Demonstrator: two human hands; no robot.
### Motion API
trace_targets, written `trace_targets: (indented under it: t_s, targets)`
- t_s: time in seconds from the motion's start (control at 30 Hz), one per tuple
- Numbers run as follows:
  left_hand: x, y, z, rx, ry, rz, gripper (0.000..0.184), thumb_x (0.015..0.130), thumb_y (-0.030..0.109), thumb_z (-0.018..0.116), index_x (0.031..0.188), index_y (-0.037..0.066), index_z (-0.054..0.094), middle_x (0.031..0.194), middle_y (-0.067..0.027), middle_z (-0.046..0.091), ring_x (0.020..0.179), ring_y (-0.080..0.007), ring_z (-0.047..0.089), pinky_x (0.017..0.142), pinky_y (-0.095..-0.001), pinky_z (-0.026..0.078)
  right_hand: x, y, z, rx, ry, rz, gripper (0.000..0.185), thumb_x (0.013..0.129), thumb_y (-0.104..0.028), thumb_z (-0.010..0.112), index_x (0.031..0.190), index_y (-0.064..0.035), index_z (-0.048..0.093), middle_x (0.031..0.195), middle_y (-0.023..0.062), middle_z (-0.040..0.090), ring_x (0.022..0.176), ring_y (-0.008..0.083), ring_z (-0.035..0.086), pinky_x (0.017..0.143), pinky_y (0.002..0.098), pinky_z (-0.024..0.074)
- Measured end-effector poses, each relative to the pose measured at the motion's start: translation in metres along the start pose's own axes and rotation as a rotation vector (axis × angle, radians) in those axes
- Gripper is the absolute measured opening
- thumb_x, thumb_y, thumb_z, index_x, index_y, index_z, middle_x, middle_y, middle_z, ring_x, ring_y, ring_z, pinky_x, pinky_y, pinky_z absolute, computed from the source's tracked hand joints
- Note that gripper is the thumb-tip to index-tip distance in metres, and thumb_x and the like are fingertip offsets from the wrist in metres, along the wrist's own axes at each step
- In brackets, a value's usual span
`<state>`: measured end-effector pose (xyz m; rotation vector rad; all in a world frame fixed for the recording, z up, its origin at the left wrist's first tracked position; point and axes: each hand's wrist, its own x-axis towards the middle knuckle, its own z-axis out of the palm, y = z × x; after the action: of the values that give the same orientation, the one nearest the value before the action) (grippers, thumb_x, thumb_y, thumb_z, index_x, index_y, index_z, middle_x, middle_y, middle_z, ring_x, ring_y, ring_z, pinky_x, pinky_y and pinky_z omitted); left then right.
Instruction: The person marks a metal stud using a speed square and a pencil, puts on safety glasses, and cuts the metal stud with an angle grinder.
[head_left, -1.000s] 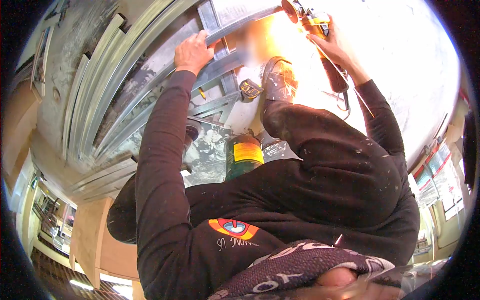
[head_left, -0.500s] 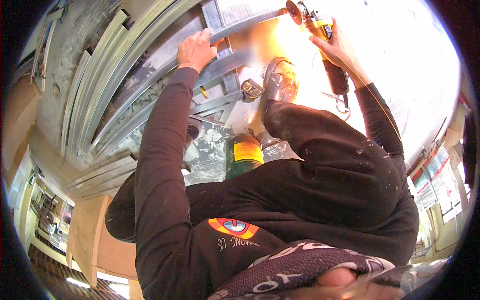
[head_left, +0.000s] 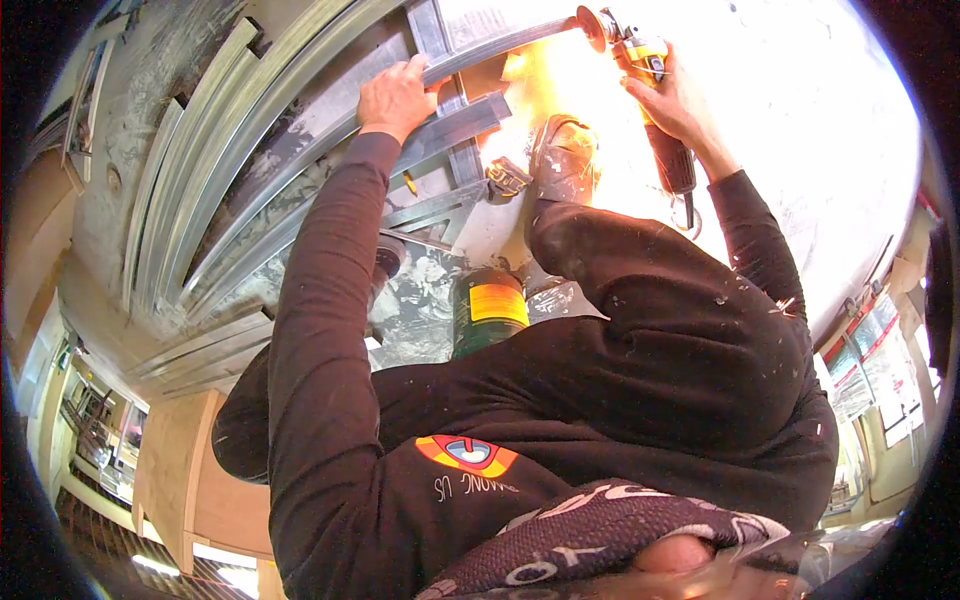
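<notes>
My right hand (head_left: 690, 110) is wrapped round a yellow and black angle grinder (head_left: 668, 150). Its disc (head_left: 594, 28) meets the far end of a metal profile (head_left: 510, 42), and bright sparks spray from there over my shoe (head_left: 567, 160). My left hand (head_left: 398, 98) is closed over the near part of that same profile, which lies across other metal pieces. A shorter metal piece (head_left: 470, 125) lies just below it. A tape measure (head_left: 508, 178) sits beside the shoe, in the sparks' glare.
Several long metal profiles (head_left: 215, 150) lie on the floor to the left. A green container with a yellow label (head_left: 497, 302) stands between my legs. A metal square (head_left: 425, 215) and a small yellow pencil-like piece (head_left: 410, 184) lie near it. A wooden box (head_left: 178, 470) is at lower left.
The spark glare has spread and brightened toward the shoe and tape measure. The grinder has shifted very slightly to the right and down. My left hand has barely moved.
</notes>
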<state>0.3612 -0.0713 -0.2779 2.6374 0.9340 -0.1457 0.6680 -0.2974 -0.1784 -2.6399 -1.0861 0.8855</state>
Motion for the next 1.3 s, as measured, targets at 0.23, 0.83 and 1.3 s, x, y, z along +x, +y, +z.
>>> trace_targets:
  t_s: [0.23,0.83,1.3]
  targets:
    - [-0.001,0.002,-0.004,0.025,-0.019,-0.009,0.048,0.087,0.057,0.065,0.107,0.013,0.066,0.091,-0.0126,0.072,0.085,-0.0351,0.071,0.071,-0.0498,0.056,-0.005,-0.003,-0.002,0.072,-0.014,-0.010,0.095,0.079,-0.045,0.074,0.147,0.0039,0.030,0.114,0.0311,0.066,0.103,0.0432,0.068,0.089,0.0469,0.0544]
    - [0.001,0.000,-0.005,0.034,-0.116,-0.020,0.044,0.081,0.045,0.072,0.113,0.016,0.063,0.098,-0.0107,0.072,0.093,-0.0318,0.071,0.078,-0.0461,0.056,0.005,0.013,0.011,0.047,-0.038,-0.014,0.101,0.081,-0.051,0.073,0.150,0.0058,0.027,0.109,0.0259,0.067,0.090,0.0316,0.070,0.077,0.0401,0.0570]
    - [0.021,-0.047,-0.041,-0.103,-0.379,-0.097,0.078,0.072,0.077,0.069,0.086,0.000,0.069,0.080,-0.0250,0.069,0.082,-0.0399,0.070,0.076,-0.0482,0.056,-0.010,0.026,-0.007,0.581,-0.065,0.088,0.062,0.085,-0.036,0.079,0.130,-0.0085,0.047,0.100,0.0050,0.064,0.084,0.0125,0.063,0.071,0.0293,0.0544]
